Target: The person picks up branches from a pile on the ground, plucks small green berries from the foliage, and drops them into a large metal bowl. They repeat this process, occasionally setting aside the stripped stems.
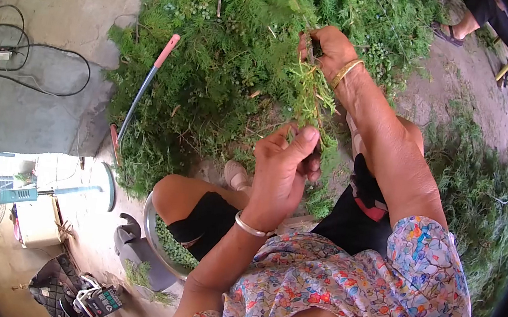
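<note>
An evergreen branch (315, 99) with flat, scaly green sprays stretches between my two hands over the pile. My right hand (333, 48), gold bangle on its wrist, is closed around the upper part of its stem. Lower down, my left hand (286, 156), with a silver bangle, is closed on the branch's leafy end, thumb against fingers. Leaves partly hide the fingertips. Beyond both hands spreads a large heap of cut evergreen branches (212, 84) with small pale green cones. By my left knee stands a metal basin (150, 218) holding many green cones (174, 247), partly covered by my leg.
A tool with a pink handle (166, 51) leans on the heap's left side. Black cable (58, 49) lies coiled on concrete. A fan (21, 195) and a dark bag (54, 289) are at lower left. Another person's sandalled foot (450, 34) shows at upper right.
</note>
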Available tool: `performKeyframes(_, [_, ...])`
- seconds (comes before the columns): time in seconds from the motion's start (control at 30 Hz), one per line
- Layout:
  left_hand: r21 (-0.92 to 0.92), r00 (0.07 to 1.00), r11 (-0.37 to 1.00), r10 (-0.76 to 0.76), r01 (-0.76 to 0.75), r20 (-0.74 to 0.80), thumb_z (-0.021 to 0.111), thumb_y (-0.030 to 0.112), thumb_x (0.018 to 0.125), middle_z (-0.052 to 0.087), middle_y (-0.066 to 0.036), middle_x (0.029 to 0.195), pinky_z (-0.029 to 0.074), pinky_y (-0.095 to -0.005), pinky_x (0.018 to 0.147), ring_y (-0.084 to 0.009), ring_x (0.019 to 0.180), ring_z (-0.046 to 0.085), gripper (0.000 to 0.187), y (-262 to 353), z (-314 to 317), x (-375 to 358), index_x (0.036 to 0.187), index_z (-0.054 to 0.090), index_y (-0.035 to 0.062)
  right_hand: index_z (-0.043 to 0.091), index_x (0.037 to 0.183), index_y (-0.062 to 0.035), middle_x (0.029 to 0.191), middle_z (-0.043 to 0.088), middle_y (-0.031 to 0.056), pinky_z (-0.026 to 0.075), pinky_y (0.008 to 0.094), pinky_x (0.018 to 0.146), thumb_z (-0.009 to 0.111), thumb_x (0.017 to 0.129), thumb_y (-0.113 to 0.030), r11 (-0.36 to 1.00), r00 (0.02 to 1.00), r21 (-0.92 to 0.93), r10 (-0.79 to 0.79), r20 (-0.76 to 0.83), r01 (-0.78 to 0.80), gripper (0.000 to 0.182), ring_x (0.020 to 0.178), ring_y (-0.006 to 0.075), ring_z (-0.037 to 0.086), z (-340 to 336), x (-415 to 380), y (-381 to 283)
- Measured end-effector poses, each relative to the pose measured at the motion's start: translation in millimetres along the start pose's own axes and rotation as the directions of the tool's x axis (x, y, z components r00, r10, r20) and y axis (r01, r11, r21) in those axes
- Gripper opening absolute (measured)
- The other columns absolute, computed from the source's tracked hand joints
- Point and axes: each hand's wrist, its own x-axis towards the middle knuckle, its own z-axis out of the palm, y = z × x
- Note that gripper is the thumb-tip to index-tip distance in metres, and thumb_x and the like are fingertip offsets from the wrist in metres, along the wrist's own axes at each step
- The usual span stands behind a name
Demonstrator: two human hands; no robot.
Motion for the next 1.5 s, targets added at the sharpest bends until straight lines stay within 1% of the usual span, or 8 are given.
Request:
performKeyframes(0.33, [-0.052, 0.992, 0.993, -0.099, 0.103, 0.078, 0.063, 0.017, 0.085, 0.052, -0.005, 0.068, 0.035, -0.0238, 0.047, -0.0116, 0.055, 0.046, 0.018, -1, 10, 14, 0.087, 0.057, 0.0003, 0.048, 0.092, 0.0074, 0.061, 0.045, 0.0039, 0.034, 0.0273, 0.044, 0.042, 0.087, -0.007, 0.999, 0.999, -0.036, 0.014, 0.032, -0.013, 0.017, 0.049, 0.0131, 0.04, 0, -3, 3])
performKeyframes(0.53, [0.219, 1.0, 0.975, 0.025, -0.027, 0.013, 0.062, 0.018, 0.086, 0.049, -0.003, 0.059, 0.031, -0.0221, 0.043, -0.0096, 0.049, 0.043, 0.02, -7, 11, 3, 0.083, 0.058, -0.0008, 0.044, 0.092, 0.002, 0.061, 0.036, -0.003, 0.028, 0.0241, 0.044, 0.042, 0.088, -0.01, 0.969, 0.96, 0.151, 0.16, 0.231, -0.198, 0.013, 0.049, 0.0079, 0.033, -7, -8, -12])
performKeyframes(0.73, [0.103, 0.987, 0.986, -0.124, 0.134, -0.098, 0.058, 0.009, 0.083, 0.056, -0.008, 0.065, 0.032, -0.0218, 0.041, -0.0111, 0.049, 0.046, 0.01, -16, 4, -24, 0.082, 0.058, -0.0013, 0.044, 0.092, 0.0029, 0.06, 0.035, -0.0025, 0.029, 0.0256, 0.047, 0.04, 0.091, -0.009, 0.92, 0.885, 0.291, 0.11, 0.453, -0.263, 0.012, 0.049, 0.0089, 0.033, -24, 8, -29])
performKeyframes(0.8, [0.018, 0.969, 0.969, -0.247, 0.246, 0.021, 0.056, 0.006, 0.081, 0.059, -0.011, 0.069, 0.036, -0.0232, 0.042, -0.0131, 0.051, 0.048, 0.007, -17, -6, -27, 0.083, 0.058, -0.001, 0.043, 0.092, 0.0035, 0.058, 0.034, -0.0021, 0.028, 0.027, 0.046, 0.038, 0.091, -0.008, 0.878, 0.861, 0.369, 0.088, 0.5, -0.304, 0.013, 0.047, 0.0098, 0.031, -25, 10, -32])
performKeyframes(1.1, [-0.228, 0.986, 0.962, -0.162, 0.15, -0.035, 0.057, 0.007, 0.082, 0.06, -0.015, 0.086, 0.044, -0.0298, 0.054, -0.0188, 0.069, 0.056, 0.012, -20, -45, 15, 0.093, 0.057, 0.0022, 0.042, 0.102, 0.0077, 0.065, 0.041, -0.0005, 0.033, 0.0265, 0.051, 0.045, 0.086, -0.002, 0.753, 0.71, 0.429, 0.07, 0.701, -0.498, 0.019, 0.054, 0.0104, 0.037, -34, 5, -27])
performKeyframes(1.3, [-0.073, 0.996, 0.995, 0.071, -0.067, 0.048, 0.063, -0.003, 0.074, 0.06, -0.016, 0.091, 0.043, -0.0262, 0.056, -0.0155, 0.069, 0.055, 0.034, -21, -18, 44, 0.105, 0.051, -0.0056, 0.041, 0.103, 0.0102, 0.066, 0.041, 0.0004, 0.033, 0.0243, 0.051, 0.047, 0.084, -0.001, 0.76, 0.764, 0.465, 0.064, 0.642, -0.454, 0.022, 0.054, 0.0105, 0.038, -33, 1, -26])
performKeyframes(1.37, [0.144, 0.976, 0.972, 0.166, -0.186, 0.142, 0.062, -0.005, 0.073, 0.061, -0.014, 0.092, 0.044, -0.0261, 0.056, -0.0139, 0.069, 0.055, 0.033, -18, -7, 49, 0.105, 0.051, -0.0067, 0.041, 0.102, 0.0103, 0.066, 0.041, 0.0005, 0.033, 0.0245, 0.051, 0.047, 0.084, -0.001, 0.766, 0.775, 0.466, 0.064, 0.629, -0.442, 0.022, 0.054, 0.0105, 0.038, -32, -1, -26])
performKeyframes(1.5, [0.183, 0.963, 0.971, 0.103, -0.152, 0.25, 0.062, -0.005, 0.073, 0.061, -0.009, 0.087, 0.044, -0.0257, 0.056, -0.0126, 0.068, 0.055, 0.034, -12, 4, 53, 0.105, 0.052, -0.0061, 0.041, 0.101, 0.0097, 0.066, 0.041, 0.0006, 0.033, 0.0246, 0.051, 0.047, 0.084, -0.002, 0.761, 0.8, 0.483, 0.079, 0.594, -0.434, 0.021, 0.054, 0.0102, 0.038, -29, -9, -27])
